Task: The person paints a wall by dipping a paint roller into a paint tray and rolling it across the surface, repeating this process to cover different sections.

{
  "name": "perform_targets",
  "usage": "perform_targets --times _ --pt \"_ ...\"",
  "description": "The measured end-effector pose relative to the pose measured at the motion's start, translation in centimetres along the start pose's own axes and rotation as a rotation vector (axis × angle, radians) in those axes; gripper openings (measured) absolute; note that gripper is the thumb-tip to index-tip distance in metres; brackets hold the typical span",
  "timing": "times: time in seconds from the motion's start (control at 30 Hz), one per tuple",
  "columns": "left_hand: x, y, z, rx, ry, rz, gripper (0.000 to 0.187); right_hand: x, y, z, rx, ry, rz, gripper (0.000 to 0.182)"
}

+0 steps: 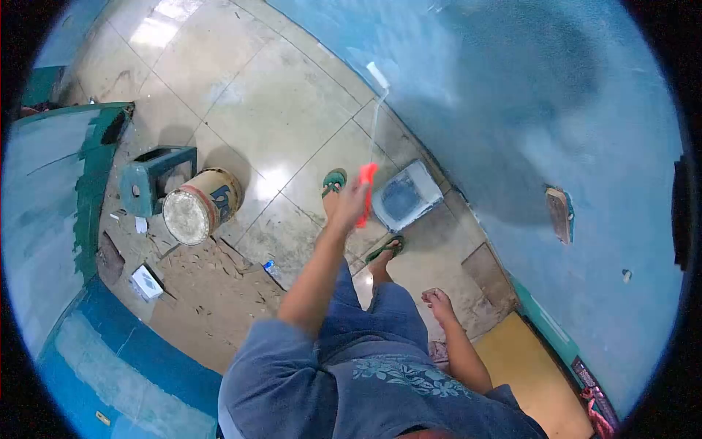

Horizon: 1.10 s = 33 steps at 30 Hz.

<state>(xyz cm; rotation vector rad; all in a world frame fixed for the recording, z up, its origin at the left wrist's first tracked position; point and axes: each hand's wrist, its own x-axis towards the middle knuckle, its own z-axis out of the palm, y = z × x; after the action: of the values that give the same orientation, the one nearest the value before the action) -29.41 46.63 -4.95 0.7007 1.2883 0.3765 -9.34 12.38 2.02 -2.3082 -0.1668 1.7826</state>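
My left hand (349, 206) is closed around the red handle of a paint roller (367, 192). Its thin frame reaches up to a small white roller head (377, 75), which overlaps the lower part of the blue wall (468, 95); contact with it cannot be made out. Just right of that hand, on the floor by the wall, stands a whitish container (426, 183) with blue paint inside. My right hand (438, 304) hangs low near my right thigh, its fingers curled in and nothing visible in them.
A paint-marked bucket (219, 192) lies beside a green stool (142, 183) on the tiled floor. Dirt and debris (197, 307) cover the floor to the left, with a small white box (147, 282). A yellowish board (523, 366) lies at lower right. An opening (559, 214) breaks the wall.
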Motion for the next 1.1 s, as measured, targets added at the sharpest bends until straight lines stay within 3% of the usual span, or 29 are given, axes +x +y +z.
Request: perform_targets --times 0.07,0.13,0.3,0.37,0.43,0.53,0.57,0.6,0.63,0.73,0.77,0.8,0.83,0.9,1.07,1.1 --pt "9.2 -3.4 -2.1 -0.154 -0.051 0.048 0.030 -0.6 -0.4 0.3 0.036 0.031 0.051 0.018" --pt "12.7 0.2 -2.6 -0.030 0.036 -0.042 0.028 -1.2 -0.1 0.5 0.046 0.045 0.064 0.018" --pt "19.8 0.1 -4.6 -0.207 -0.055 -0.149 0.033 -2.7 3.3 1.3 0.107 0.052 0.180 0.019" --pt "18.5 0.1 -4.7 -0.131 -0.049 -0.135 0.034 -2.7 3.6 2.2 0.118 0.030 0.174 0.018" --pt "14.5 -0.3 -3.8 0.080 -0.009 0.015 0.033 -2.1 4.7 3.1 0.092 0.018 0.176 0.017" --pt "2.2 1.1 -1.4 0.147 0.023 0.157 0.031 -1.1 4.1 4.2 0.107 -0.045 0.086 0.017" --pt "-1.6 0.2 -0.9 0.168 -0.067 0.099 0.033 -0.8 3.6 4.5 0.116 -0.048 0.075 0.017" --pt "-7.6 3.6 0.9 -0.005 -0.079 -0.042 0.034 -0.4 3.1 4.6 0.094 -0.060 0.032 0.017" --pt "-10.8 1.0 1.5 0.031 -0.122 0.029 0.039 -0.2 2.7 4.8 0.075 -0.072 -0.008 0.017" --pt "-20.8 3.7 4.4 0.003 -0.130 0.104 0.046 1.1 3.6 4.8 0.181 -0.055 -0.084 0.018" --pt "-22.4 4.0 4.8 -0.091 -0.179 -0.042 0.049 1.4 3.9 4.5 0.194 -0.057 -0.098 0.018" --pt "-23.4 4.0 5.1 -0.184 -0.227 -0.191 0.052 1.4 4.2 4.3 0.193 -0.042 -0.082 0.019" --pt "-22.7 2.4 5.2 -0.171 -0.229 -0.182 0.052 1.3 4.7 4.1 0.191 -0.028 -0.064 0.019" --pt "-18.2 -1.7 5.6 0.137 -0.116 0.215 0.049 0.8 5.9 3.6 0.214 -0.019 -0.098 0.018" --pt "-8.6 0.0 8.0 0.185 0.040 0.312 0.043 -1.2 11.8 3.5 0.210 0.021 -0.051 0.018" --pt "-8.2 0.7 8.8 0.050 0.013 0.216 0.041 -1.4 13.5 3.4 0.194 0.013 -0.055 0.018"
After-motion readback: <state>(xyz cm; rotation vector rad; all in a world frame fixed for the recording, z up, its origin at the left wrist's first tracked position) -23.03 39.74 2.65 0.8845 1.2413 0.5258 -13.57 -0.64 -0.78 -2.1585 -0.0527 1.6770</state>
